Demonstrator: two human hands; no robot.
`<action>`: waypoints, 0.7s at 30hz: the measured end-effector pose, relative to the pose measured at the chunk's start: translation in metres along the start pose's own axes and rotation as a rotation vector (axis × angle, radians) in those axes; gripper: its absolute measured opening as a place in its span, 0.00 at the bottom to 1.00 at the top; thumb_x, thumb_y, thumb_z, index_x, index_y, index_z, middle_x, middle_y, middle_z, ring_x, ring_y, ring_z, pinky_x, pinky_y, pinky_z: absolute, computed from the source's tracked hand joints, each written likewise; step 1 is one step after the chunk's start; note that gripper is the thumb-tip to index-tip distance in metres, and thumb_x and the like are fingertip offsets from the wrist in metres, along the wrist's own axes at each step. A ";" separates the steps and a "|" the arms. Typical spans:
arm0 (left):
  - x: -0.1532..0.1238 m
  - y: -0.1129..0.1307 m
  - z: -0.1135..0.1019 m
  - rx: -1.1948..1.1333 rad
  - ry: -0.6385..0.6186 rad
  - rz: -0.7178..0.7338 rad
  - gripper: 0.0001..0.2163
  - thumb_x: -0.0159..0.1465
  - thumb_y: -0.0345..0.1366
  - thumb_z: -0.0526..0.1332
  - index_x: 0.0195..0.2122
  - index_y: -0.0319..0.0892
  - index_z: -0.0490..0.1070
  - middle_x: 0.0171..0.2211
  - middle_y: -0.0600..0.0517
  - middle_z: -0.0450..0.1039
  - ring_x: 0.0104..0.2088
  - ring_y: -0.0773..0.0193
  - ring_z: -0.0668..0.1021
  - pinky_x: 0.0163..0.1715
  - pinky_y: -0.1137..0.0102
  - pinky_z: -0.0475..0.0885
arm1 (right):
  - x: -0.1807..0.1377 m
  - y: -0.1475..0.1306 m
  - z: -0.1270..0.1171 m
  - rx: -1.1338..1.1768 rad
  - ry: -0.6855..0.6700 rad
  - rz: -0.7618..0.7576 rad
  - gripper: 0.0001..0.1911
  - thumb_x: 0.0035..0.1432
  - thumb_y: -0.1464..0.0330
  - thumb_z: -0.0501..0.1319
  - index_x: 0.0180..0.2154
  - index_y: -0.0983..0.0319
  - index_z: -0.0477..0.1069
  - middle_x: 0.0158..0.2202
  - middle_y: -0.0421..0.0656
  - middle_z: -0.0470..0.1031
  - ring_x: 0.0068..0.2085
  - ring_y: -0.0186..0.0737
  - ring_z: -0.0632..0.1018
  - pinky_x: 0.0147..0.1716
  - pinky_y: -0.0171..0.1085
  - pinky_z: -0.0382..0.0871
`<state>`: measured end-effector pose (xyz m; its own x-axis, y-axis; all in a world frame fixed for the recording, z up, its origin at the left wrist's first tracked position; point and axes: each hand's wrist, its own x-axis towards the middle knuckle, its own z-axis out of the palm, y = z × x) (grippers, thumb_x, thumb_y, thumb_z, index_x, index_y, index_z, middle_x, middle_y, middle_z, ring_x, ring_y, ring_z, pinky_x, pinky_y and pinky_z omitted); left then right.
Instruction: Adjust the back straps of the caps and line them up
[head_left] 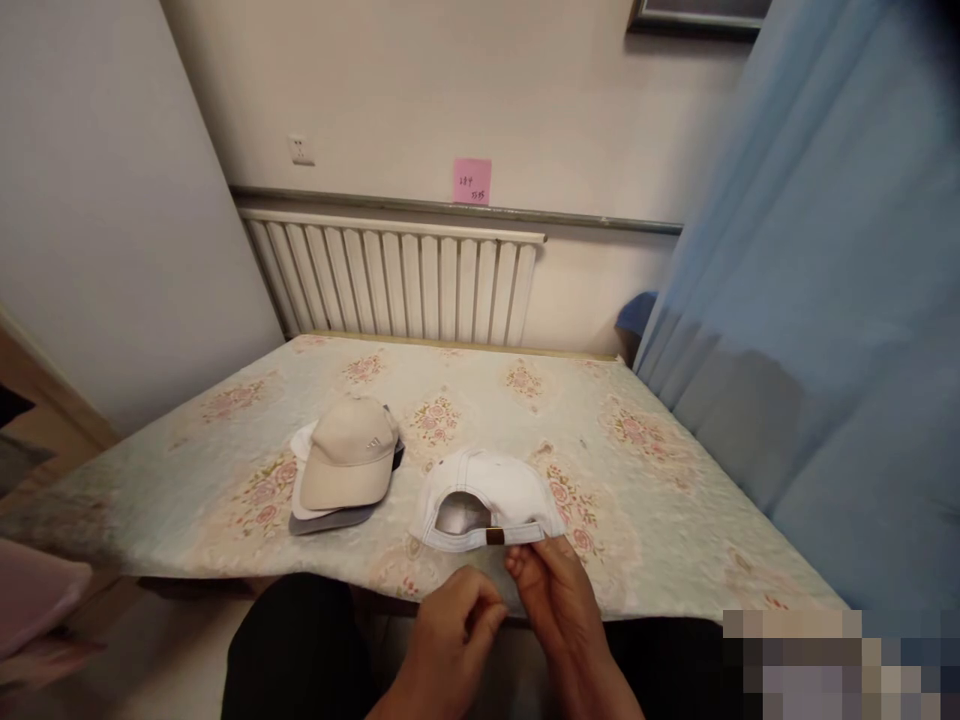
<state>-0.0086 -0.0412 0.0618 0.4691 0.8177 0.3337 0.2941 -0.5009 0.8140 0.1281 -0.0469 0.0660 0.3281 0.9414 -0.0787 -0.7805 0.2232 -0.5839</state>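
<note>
A white baseball cap (pixel 506 485) sits at the near edge of the table, its back opening and strap facing me. My right hand (pixel 559 600) is closed on the strap's right end, with the thumb against the lower rim. A small brown buckle (pixel 495 536) shows on the strap. Just below and to the left, my left hand (pixel 454 635) is closed, fingers curled and thumb bent in; nothing shows in it, and it is apart from the cap. To the left lies a stack of caps, a beige cap (pixel 351 455) on top of white and dark grey ones.
A floral cloth (pixel 480 400) covers the table. Behind it are a white radiator (pixel 405 280) and a wall with a pink note (pixel 472 181). A blue curtain (pixel 817 330) hangs along the right side; a pale panel (pixel 127 220) stands at left.
</note>
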 end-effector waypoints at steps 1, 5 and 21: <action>-0.001 0.004 -0.003 0.076 0.059 0.149 0.04 0.60 0.29 0.55 0.28 0.41 0.66 0.25 0.54 0.68 0.27 0.67 0.69 0.29 0.72 0.64 | 0.000 0.000 0.001 0.000 0.003 -0.002 0.14 0.43 0.72 0.69 0.36 0.59 0.73 0.24 0.37 0.73 0.23 0.32 0.71 0.23 0.32 0.66; 0.013 0.017 -0.011 0.391 0.265 0.474 0.11 0.59 0.26 0.56 0.43 0.42 0.65 0.37 0.48 0.71 0.40 0.59 0.71 0.43 0.62 0.65 | -0.001 0.000 0.006 0.006 -0.024 0.002 0.14 0.45 0.71 0.68 0.38 0.60 0.73 0.25 0.38 0.73 0.24 0.31 0.71 0.24 0.32 0.66; 0.041 0.010 -0.015 0.466 0.022 0.503 0.06 0.60 0.26 0.52 0.37 0.40 0.64 0.34 0.48 0.67 0.37 0.59 0.66 0.37 0.63 0.63 | -0.006 -0.005 0.008 -0.068 -0.098 0.004 0.05 0.51 0.68 0.64 0.33 0.60 0.74 0.32 0.40 0.76 0.32 0.35 0.73 0.28 0.34 0.66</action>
<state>0.0007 -0.0087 0.0911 0.6268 0.4564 0.6315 0.3745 -0.8872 0.2694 0.1256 -0.0517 0.0764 0.2689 0.9632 -0.0040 -0.7429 0.2048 -0.6373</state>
